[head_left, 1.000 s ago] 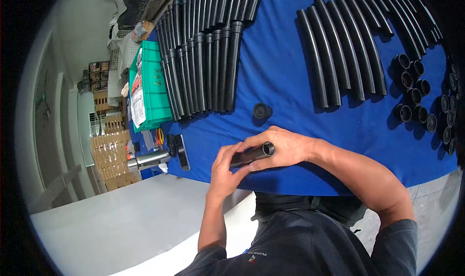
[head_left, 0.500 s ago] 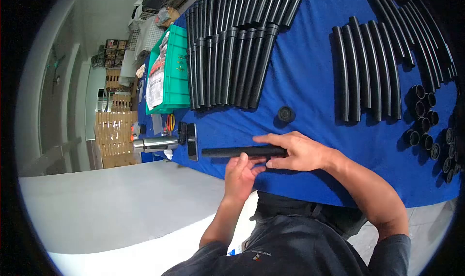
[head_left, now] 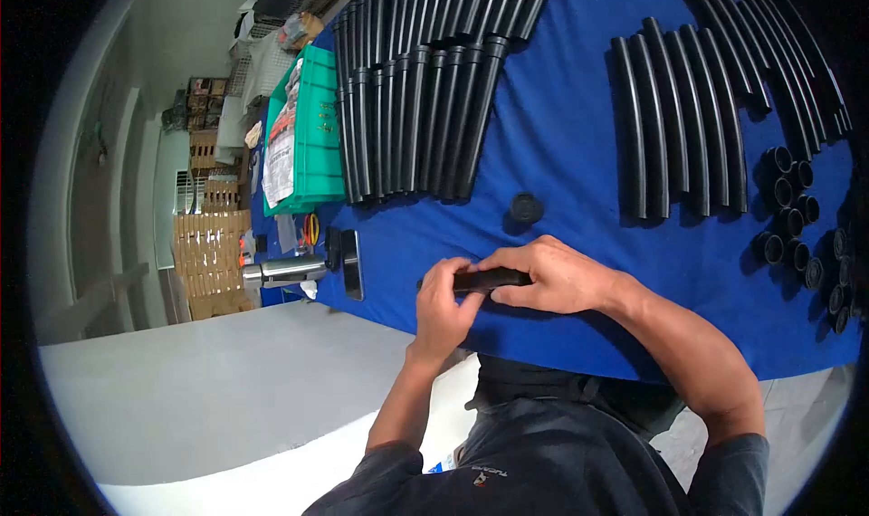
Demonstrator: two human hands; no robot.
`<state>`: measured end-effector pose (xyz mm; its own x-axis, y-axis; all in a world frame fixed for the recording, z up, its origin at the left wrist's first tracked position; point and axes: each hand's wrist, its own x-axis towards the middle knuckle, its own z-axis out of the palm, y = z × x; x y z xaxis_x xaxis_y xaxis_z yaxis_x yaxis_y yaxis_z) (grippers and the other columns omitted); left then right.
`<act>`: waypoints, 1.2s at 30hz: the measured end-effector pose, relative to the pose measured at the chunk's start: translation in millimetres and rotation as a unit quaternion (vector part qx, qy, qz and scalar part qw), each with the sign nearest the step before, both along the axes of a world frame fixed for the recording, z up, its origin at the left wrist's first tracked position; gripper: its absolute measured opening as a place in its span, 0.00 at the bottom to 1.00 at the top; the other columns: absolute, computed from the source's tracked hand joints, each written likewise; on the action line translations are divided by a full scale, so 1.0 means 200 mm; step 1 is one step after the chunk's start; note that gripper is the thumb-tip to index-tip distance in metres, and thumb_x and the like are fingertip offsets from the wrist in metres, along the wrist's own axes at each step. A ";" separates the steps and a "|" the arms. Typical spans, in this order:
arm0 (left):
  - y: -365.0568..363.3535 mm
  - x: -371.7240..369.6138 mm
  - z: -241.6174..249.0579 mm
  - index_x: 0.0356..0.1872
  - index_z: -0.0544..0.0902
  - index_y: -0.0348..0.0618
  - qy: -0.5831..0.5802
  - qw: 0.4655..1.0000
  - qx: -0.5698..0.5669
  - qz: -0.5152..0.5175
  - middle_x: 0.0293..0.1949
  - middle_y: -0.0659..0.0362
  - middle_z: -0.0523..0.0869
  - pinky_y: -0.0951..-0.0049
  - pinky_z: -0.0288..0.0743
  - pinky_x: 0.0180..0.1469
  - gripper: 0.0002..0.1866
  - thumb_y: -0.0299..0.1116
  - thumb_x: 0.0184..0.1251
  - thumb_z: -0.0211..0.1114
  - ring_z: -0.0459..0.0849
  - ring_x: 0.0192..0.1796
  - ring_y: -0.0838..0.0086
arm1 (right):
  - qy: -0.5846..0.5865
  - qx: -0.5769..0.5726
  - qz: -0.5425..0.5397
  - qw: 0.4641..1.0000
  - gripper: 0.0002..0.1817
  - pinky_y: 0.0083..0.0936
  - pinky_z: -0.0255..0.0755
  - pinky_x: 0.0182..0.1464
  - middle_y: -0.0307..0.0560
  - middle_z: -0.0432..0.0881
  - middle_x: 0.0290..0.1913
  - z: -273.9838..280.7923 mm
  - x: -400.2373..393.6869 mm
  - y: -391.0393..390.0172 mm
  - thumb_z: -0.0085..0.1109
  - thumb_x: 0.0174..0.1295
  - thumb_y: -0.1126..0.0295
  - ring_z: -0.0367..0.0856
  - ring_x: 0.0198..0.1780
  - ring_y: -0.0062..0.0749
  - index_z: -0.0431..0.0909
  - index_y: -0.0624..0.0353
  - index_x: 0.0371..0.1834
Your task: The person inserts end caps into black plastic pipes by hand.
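A black tube (head_left: 489, 281) lies between my two hands, low over the near part of the blue cloth. My left hand (head_left: 442, 303) is wrapped round its left part, and its far left end is mostly hidden by the fingers. On the right end, my right hand (head_left: 559, 279) grips with thumb and fingers; that tip is covered by the palm. Just beyond my hands a round black cap (head_left: 525, 208) sits on the cloth.
Rows of black capped tubes (head_left: 416, 122) lie at the back left beside a green crate (head_left: 321, 136). Plain black tubes (head_left: 683, 122) and several black ring caps (head_left: 783, 195) lie right. A phone (head_left: 353, 264) and a metal flask (head_left: 290, 271) are at the left edge of the blue cloth (head_left: 561, 109).
My left hand has gone from supporting the tube with open fingers to closing round it. Less of the tube shows now. My right hand stays on its right end.
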<state>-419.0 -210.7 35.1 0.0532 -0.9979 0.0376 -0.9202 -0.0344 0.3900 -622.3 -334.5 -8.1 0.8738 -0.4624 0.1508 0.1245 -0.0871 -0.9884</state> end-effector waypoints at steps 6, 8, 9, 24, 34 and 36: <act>0.00 0.04 0.10 0.48 0.80 0.36 0.218 0.968 0.121 0.020 0.37 0.54 0.90 0.68 0.83 0.47 0.20 0.29 0.57 0.79 0.91 0.44 0.68 | 0.001 0.143 0.122 0.982 0.27 0.27 0.76 0.40 0.44 0.89 0.47 -0.01 0.01 -0.01 0.70 0.62 0.70 0.82 0.36 0.25 0.80 0.51 0.67; -0.02 0.02 0.14 0.47 0.83 0.34 0.247 0.960 0.135 -0.006 0.41 0.54 0.89 0.69 0.81 0.50 0.20 0.32 0.57 0.80 0.89 0.45 0.69 | -0.024 0.119 0.121 0.985 0.27 0.25 0.76 0.43 0.42 0.89 0.52 -0.04 0.03 0.00 0.70 0.64 0.68 0.83 0.39 0.23 0.79 0.49 0.69; -0.03 0.03 0.14 0.48 0.84 0.33 0.263 0.955 0.134 -0.018 0.42 0.53 0.89 0.69 0.81 0.51 0.20 0.32 0.58 0.80 0.88 0.46 0.69 | -0.027 0.117 0.127 0.985 0.27 0.25 0.77 0.43 0.43 0.89 0.53 -0.04 0.03 0.00 0.70 0.65 0.68 0.83 0.40 0.24 0.80 0.49 0.69; 0.03 0.07 0.17 0.56 0.81 0.34 0.311 0.919 0.241 -0.042 0.48 0.54 0.87 0.67 0.78 0.56 0.21 0.31 0.65 0.74 0.85 0.50 0.68 | 0.011 0.117 0.251 0.961 0.30 0.28 0.78 0.51 0.45 0.89 0.53 0.00 0.00 -0.04 0.72 0.60 0.72 0.85 0.41 0.26 0.80 0.45 0.69; 0.03 0.09 0.09 0.47 0.82 0.35 0.258 0.949 0.179 -0.001 0.44 0.55 0.86 0.68 0.78 0.55 0.20 0.36 0.60 0.79 0.84 0.48 0.70 | -0.013 0.086 0.195 0.977 0.31 0.28 0.80 0.44 0.45 0.88 0.52 -0.04 0.01 -0.02 0.70 0.63 0.72 0.84 0.36 0.28 0.77 0.43 0.72; -0.01 0.11 0.11 0.49 0.82 0.33 0.207 0.965 0.151 -0.051 0.47 0.53 0.85 0.66 0.76 0.57 0.22 0.41 0.64 0.76 0.83 0.51 0.66 | 0.028 0.098 0.187 0.977 0.32 0.28 0.80 0.42 0.45 0.88 0.50 -0.02 0.00 -0.04 0.70 0.64 0.71 0.84 0.34 0.26 0.76 0.42 0.73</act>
<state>-396.1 -212.6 58.1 -0.0982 -0.9606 -0.2599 -0.6915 -0.1219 0.7120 -621.4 -341.5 -11.7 0.9915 -0.1244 0.0386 0.0567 0.1459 -0.9877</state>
